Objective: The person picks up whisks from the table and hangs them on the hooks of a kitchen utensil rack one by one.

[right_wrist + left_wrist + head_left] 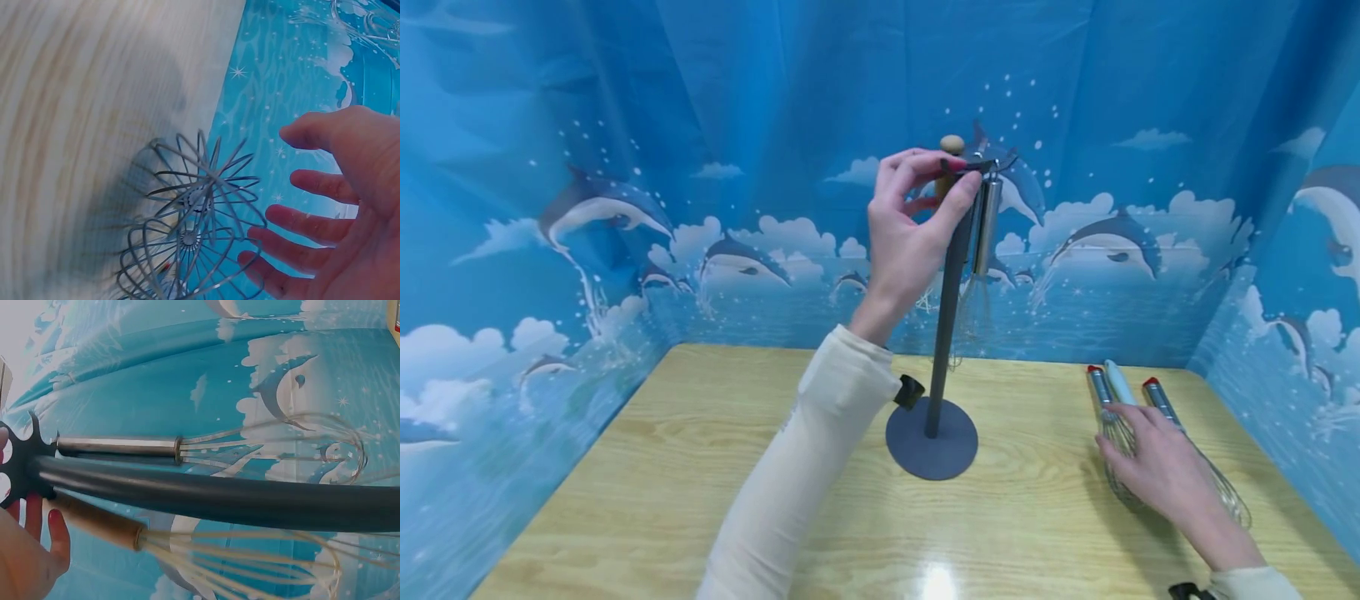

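My left hand (910, 221) pinches the dark hook ring at the top of an upright stand (950, 300), thumb on the near side. A whisk with a shiny metal handle (119, 446) hangs from the ring. Another whisk, with a wooden handle (100, 520), hangs beside the left fingers. Over at the right, my right hand (1165, 467) is held above several whisks on the table, fingers spread and apart from the wires (206, 181). Two of these have red-tipped metal handles (1163, 403); between them shows a light blue handle (1118, 383), its lower part hidden by the hand.
The stand's round grey base (932, 462) rests on a wood-grain table (700, 467). Behind the table and along its sides hangs a blue curtain (775, 108) printed with dolphins and clouds.
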The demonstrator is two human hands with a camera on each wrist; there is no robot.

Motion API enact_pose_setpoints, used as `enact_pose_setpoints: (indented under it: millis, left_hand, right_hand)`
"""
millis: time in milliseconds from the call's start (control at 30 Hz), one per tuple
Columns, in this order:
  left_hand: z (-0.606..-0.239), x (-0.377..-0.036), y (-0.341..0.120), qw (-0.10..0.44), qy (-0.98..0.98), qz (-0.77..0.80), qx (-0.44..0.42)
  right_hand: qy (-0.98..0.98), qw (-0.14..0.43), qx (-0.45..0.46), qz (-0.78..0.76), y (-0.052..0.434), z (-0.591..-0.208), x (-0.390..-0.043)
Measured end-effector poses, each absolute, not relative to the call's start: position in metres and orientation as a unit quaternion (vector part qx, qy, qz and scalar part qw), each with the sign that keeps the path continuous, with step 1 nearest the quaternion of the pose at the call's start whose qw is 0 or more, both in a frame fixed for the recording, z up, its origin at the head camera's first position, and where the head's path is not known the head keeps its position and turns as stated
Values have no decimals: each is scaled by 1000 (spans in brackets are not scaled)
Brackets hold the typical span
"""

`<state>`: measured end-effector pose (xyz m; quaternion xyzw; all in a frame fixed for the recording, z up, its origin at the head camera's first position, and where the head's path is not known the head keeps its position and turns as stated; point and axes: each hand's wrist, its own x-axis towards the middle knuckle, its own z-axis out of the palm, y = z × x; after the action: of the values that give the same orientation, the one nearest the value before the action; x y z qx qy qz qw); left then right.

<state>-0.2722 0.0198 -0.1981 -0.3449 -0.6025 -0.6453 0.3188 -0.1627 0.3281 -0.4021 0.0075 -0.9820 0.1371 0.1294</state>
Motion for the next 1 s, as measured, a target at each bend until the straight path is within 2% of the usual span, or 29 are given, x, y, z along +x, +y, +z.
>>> enact_pose_setpoints:
  millis: [533,800,1000]
  left_hand:
    - [-203,-273,25,397,-570,-591,-410]
    - [-206,-277,16,486,-575,-530,-391]
    - [-204,-280,7,527,-571,-516,-362]
  right_hand:
    - [-996,73,7,42,334,-406,-171]
    - [-999,34,-18,13,330,-408,-175]
    - [-999,46,-20,19,328,-411,-174]
